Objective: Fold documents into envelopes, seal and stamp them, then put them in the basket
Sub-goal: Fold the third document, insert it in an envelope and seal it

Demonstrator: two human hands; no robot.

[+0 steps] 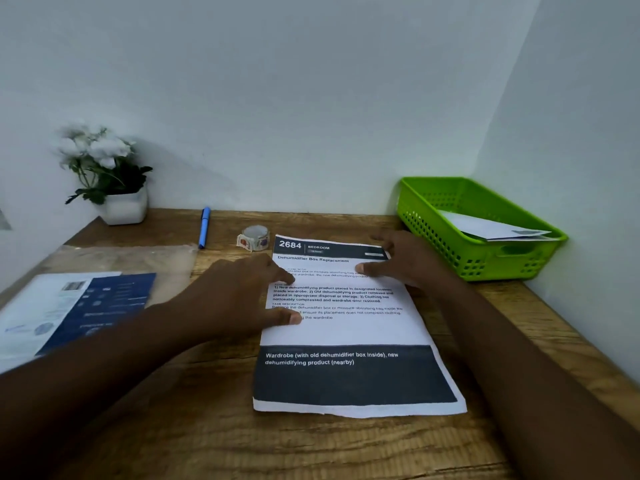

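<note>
A printed document (349,330) with dark bands at top and bottom lies flat on the wooden desk (194,427). My left hand (249,296) rests on its left edge with fingers spread. On the sheet's upper right part lies my right hand (401,261), fingers straight and pressing down. A green basket (460,258) stands at the right and holds a white envelope (491,228). A roll of stamps (254,237) sits just beyond the sheet's top left corner.
A blue pen (204,226) lies near the back wall. At the left, a clear plastic sleeve (124,261) lies by a stack of printed papers (69,310). A white pot of flowers (110,188) stands in the back left corner. Walls close the back and right.
</note>
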